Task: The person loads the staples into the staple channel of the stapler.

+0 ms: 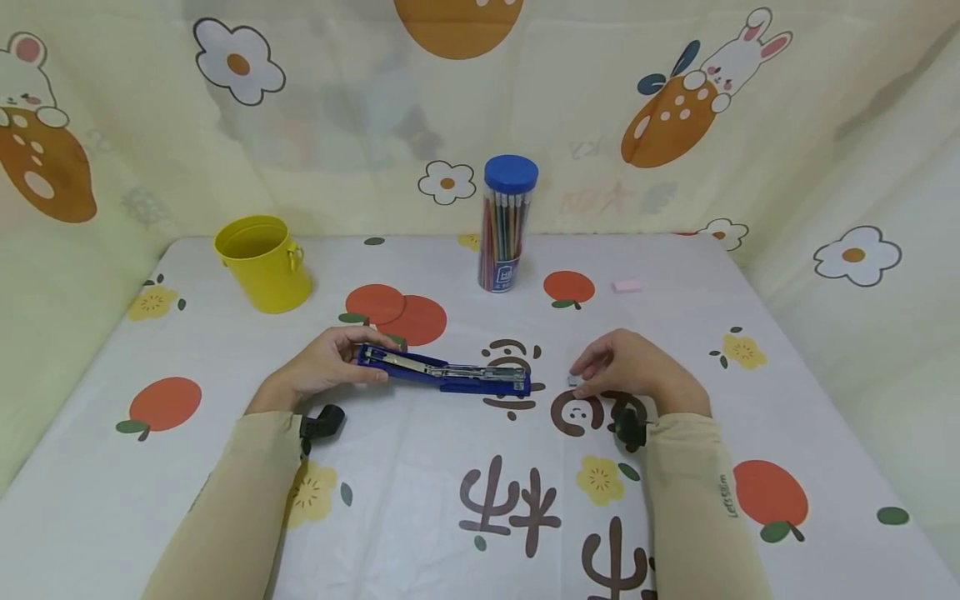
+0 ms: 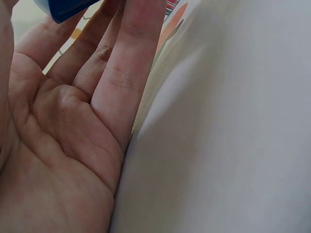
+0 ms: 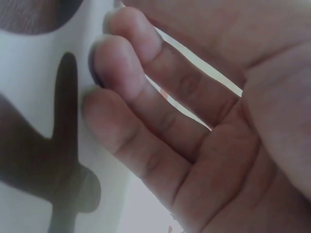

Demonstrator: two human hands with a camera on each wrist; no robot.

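Observation:
A blue stapler (image 1: 483, 385) lies opened out flat, its metal staple channel showing, in the middle of the head view. My left hand (image 1: 318, 368) holds its left end between thumb and fingers. In the left wrist view only a blue corner of the stapler (image 2: 65, 7) shows above the palm. Right of the stapler, my right hand (image 1: 633, 367) pinches a small grey strip of staples (image 1: 573, 380) by thumb and fingertips, apart from the stapler and low at the table. The right wrist view shows curled fingers (image 3: 114, 116) by the cloth; the strip is hidden there.
A yellow bucket (image 1: 273, 279) stands at the back left. A clear tube of pencils with a blue lid (image 1: 510, 173) is upright at the back middle. A pink eraser (image 1: 627, 286) lies at the back right. Patterned cloth covers the table (image 1: 405, 517) and hangs behind.

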